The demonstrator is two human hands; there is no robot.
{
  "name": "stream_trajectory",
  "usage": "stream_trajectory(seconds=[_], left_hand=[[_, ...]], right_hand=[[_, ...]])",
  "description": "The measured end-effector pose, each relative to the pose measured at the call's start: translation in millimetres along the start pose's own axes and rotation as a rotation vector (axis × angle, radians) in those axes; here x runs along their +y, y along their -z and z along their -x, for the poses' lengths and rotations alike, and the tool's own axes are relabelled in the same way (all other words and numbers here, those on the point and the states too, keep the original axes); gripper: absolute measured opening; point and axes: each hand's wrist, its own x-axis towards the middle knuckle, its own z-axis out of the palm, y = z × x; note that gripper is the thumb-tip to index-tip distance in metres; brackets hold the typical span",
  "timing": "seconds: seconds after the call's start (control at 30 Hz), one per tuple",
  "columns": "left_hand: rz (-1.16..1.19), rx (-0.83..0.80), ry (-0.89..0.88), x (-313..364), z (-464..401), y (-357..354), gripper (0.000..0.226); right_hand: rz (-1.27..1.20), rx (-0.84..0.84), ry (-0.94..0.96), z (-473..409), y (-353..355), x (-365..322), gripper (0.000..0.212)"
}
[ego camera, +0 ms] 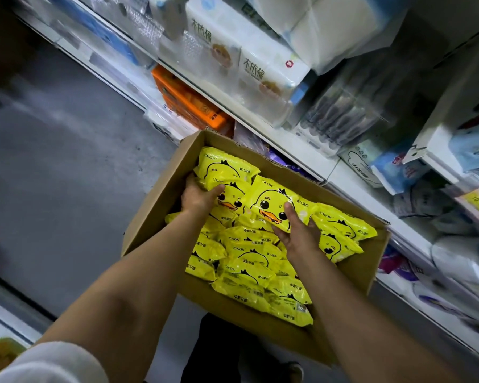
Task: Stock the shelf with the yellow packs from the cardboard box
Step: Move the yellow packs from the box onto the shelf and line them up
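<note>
An open cardboard box [161, 200] stands on the floor beside the shelf, filled with several yellow packs printed with a cartoon duck. My left hand [198, 197] grips a yellow pack [233, 199] at the box's left side, thumb on its face. My right hand [299, 232] holds a second duck pack [271, 203] from below and the right, thumb lying on its front. Both packs sit raised on top of the pile. More yellow packs [249, 261] lie loose underneath, and one [343, 219] rests against the right wall.
White shelves [310, 167] run diagonally along the right, crowded with tissue packs [249, 59], orange boxes [188, 103], toothbrush packs [343, 111] and blue packets [398, 172]. Grey floor [61, 161] spreads to the left. My shoe and dark trouser leg [219, 352] show below the box.
</note>
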Motion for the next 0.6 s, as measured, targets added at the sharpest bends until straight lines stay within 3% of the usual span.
stream_trajectory(seconds=[0.3, 0.47, 0.6], left_hand=[[-0.130, 0.020, 0.000, -6, 8, -9, 0.050], [0.013, -0.088, -0.033, -19, 32, -14, 0.033], [0.098, -0.029, -0.040, -29, 59, -21, 0.031]], right_hand=[[-0.068, 0.032, -0.015, 3, 25, 0, 0.100], [-0.088, 0.049, -0.003, 12, 36, 1, 0.099], [-0.139, 0.079, 0.008, 18, 55, 1, 0.100]])
